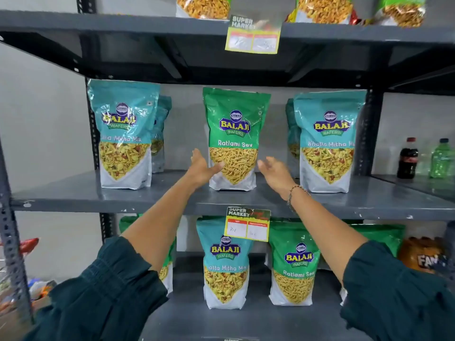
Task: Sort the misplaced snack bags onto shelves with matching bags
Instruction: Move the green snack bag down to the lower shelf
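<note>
A green Ratlami Sev bag [235, 134] stands upright in the middle of the middle shelf [157, 205], between teal Khatta Mitha Mix bags at left [124, 134] and right [327, 141]. My left hand [204, 167] is open at the green bag's lower left, its thumb touching the front. My right hand [274, 172] is open just beside the bag's lower right. On the lower shelf [246, 321] a teal Khatta Mitha Mix bag [225, 264] stands next to a green Ratlami Sev bag [294, 264], with more green bags behind.
The top shelf [123, 23] holds several bags, only their bottoms showing. Price tags hang from the top [253, 35] and middle [247, 223] shelf edges. A cola bottle [407, 161] and a green bottle [440, 158] stand at right. An orange bottle [423, 254] sits lower right.
</note>
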`<action>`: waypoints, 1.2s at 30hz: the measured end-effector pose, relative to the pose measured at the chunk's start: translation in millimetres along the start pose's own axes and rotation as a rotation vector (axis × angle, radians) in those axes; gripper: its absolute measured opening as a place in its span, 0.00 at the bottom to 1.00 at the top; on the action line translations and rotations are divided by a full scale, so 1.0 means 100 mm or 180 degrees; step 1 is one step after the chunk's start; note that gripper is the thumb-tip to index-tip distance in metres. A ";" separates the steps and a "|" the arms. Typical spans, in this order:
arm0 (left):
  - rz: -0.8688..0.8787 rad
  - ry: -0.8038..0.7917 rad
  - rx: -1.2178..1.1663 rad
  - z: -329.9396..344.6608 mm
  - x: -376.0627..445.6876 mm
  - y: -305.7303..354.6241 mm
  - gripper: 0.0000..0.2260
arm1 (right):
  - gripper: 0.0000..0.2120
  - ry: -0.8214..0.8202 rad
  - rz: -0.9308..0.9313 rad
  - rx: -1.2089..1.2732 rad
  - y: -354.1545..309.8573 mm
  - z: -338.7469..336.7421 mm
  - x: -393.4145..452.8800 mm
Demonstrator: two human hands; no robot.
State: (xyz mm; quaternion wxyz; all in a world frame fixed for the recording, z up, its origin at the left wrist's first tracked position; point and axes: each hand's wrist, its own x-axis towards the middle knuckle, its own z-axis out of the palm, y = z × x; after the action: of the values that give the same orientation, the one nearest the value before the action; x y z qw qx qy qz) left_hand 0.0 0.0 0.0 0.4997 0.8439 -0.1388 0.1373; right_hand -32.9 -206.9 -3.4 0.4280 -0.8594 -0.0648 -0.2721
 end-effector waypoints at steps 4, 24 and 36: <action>-0.0086 -0.0145 -0.0207 0.04 0.14 -0.09 0.43 | 0.24 -0.0294 0.0148 0.0674 0.04 0.16 0.21; 0.0347 0.0155 -0.0555 -0.53 -1.36 0.18 0.29 | 0.19 0.0027 -0.0113 0.1437 -0.63 -0.13 -1.02; -0.0215 -0.0012 -0.0334 -0.34 -2.50 -0.95 0.22 | 0.17 -0.0220 0.0163 0.1417 -0.15 0.50 -2.41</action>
State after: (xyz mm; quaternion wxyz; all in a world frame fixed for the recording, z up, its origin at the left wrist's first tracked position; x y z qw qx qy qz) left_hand -199.2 98.1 -153.0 0.5474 0.8210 -0.1182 0.1113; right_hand -220.6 -130.1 -143.4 0.6114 -0.7539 -0.1161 -0.2106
